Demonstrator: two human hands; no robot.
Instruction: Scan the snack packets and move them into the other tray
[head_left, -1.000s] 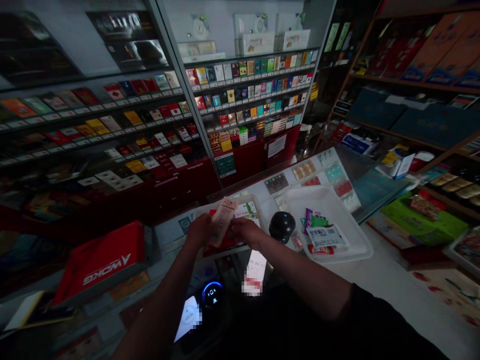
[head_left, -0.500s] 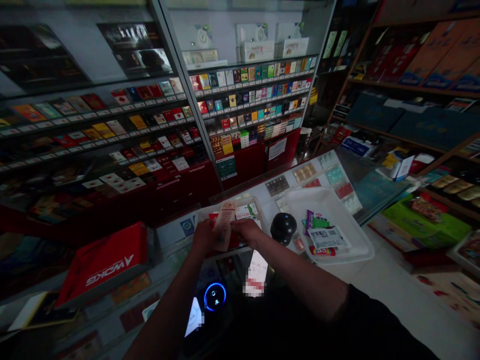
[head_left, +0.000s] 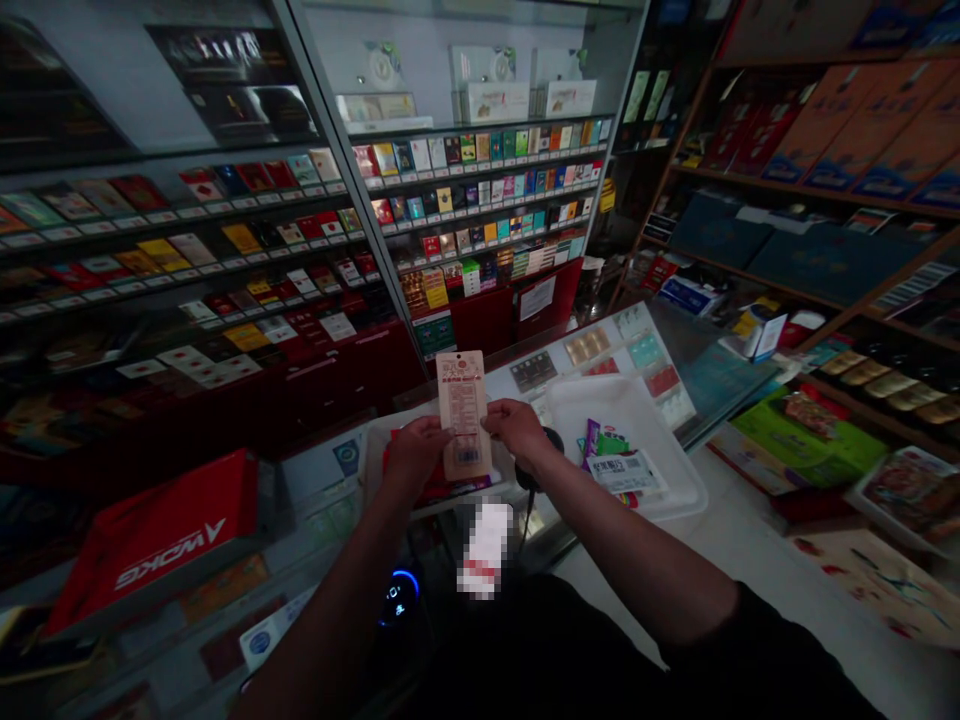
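Note:
A flat pinkish-tan snack packet [head_left: 463, 400] with printed text and a barcode near its lower end is held upright between my hands. My left hand [head_left: 415, 455] pinches its left edge, and my right hand [head_left: 517, 430] grips the right edge. Beneath it lies a white tray [head_left: 370, 470] with red and other coloured packets, partly hidden by the hands. A black rounded device [head_left: 553, 440] with a cable sits just behind my right wrist. To the right, a white plastic bin [head_left: 686, 495] holds several small packets, among them a silver one [head_left: 622, 470].
A red shoe-type box [head_left: 165, 535] lies on the glass counter at left. A phone [head_left: 486, 550] with a lit screen and a round blue-ringed device [head_left: 397, 597] are close to my body. Shelves of small boxes [head_left: 480, 190] stand behind the counter.
The packet has come up and turned its printed face squarely toward me, with both hands still on it. The view has shifted, so surroundings appear further left.

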